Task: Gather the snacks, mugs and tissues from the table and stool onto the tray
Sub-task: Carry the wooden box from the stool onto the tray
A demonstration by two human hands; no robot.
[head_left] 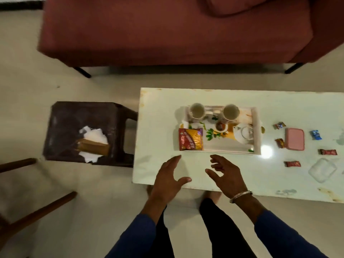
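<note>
A white printed tray [257,127] lies on the white table [242,97]. Two mugs [197,110] [230,112] stand at its far edge, and a red-and-gold snack packet [190,139] lies on its left end. Several small wrapped candies lie on the table to the right, such as a blue one [315,135] and a red one [292,163]. A brown tissue box with loose white tissues [94,144] sits on the dark stool [74,116] to the left. My left hand [168,175] and my right hand [224,174] hover open just in front of the tray, holding nothing.
A pink box [295,139] and a clear lid [322,170] lie on the table's right part. A maroon sofa [167,30] stands beyond the table. Wooden chair legs [37,211] reach in at the lower left. My legs stand against the table's near edge.
</note>
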